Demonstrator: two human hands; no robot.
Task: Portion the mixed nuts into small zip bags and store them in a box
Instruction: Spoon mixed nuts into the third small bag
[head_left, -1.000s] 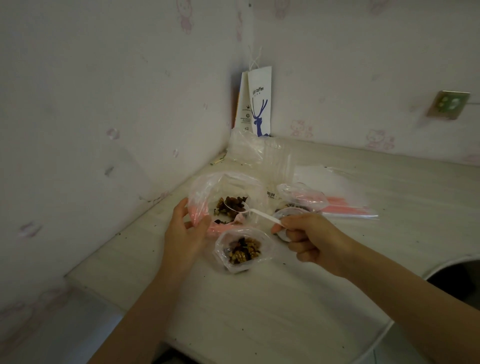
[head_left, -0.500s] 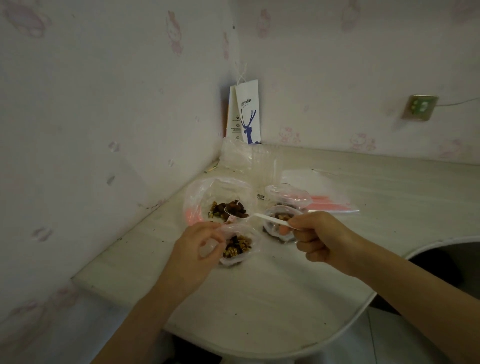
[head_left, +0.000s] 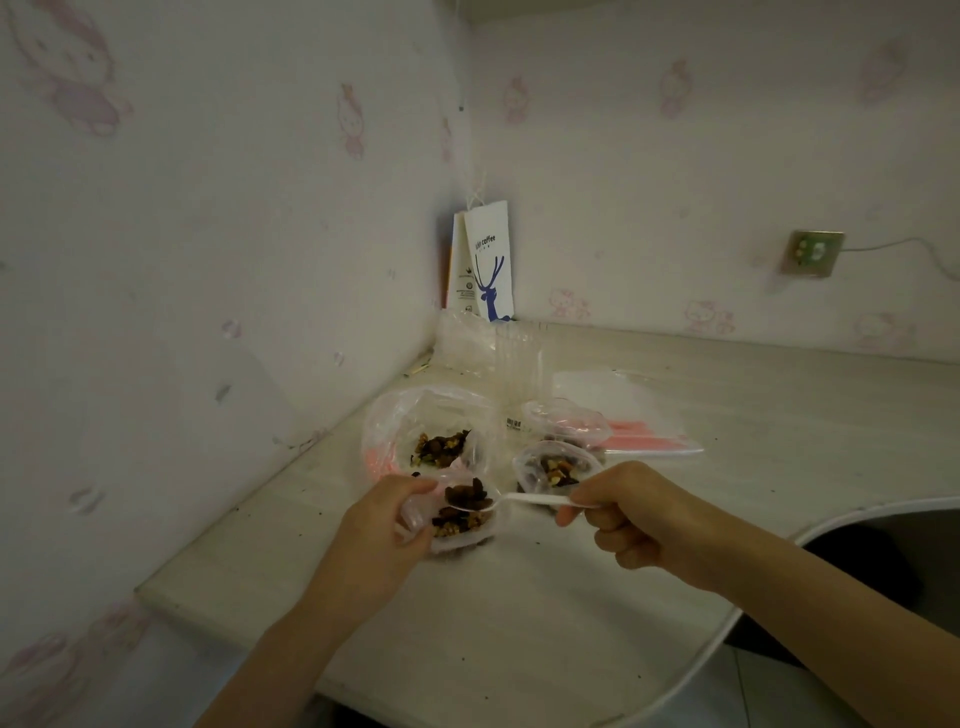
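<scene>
- The left hand (head_left: 387, 519) curls its fingers around the near rim of a small zip bag (head_left: 415, 512) and holds the mouth open; the bag sits on the surface (head_left: 519, 623).
- That bag is partly filled with mixed nuts (head_left: 460, 525), walnut pieces and darker bits.
- The right hand (head_left: 621, 514) pinches the handle of a white plastic spoon (head_left: 537, 500) between thumb and curled fingers. The spoon's bowl carries a dark heap of nuts right over the open mouth of the small zip bag.
- Just beyond the spoon handle stands a second small bag (head_left: 524, 475), open, with nuts inside.
- Behind it lies a third small bag (head_left: 569, 421); its contents are hard to make out.
- To the left, a large bag (head_left: 395, 426) with a pink zip strip lies open, holding the remaining nuts.
- Further right, a flat pile of empty zip bags (head_left: 639, 415) with pink strips rests on the surface.
- In the corner sit clear plastic packaging (head_left: 493, 348) and an upright paper coffee bag (head_left: 488, 270).
</scene>
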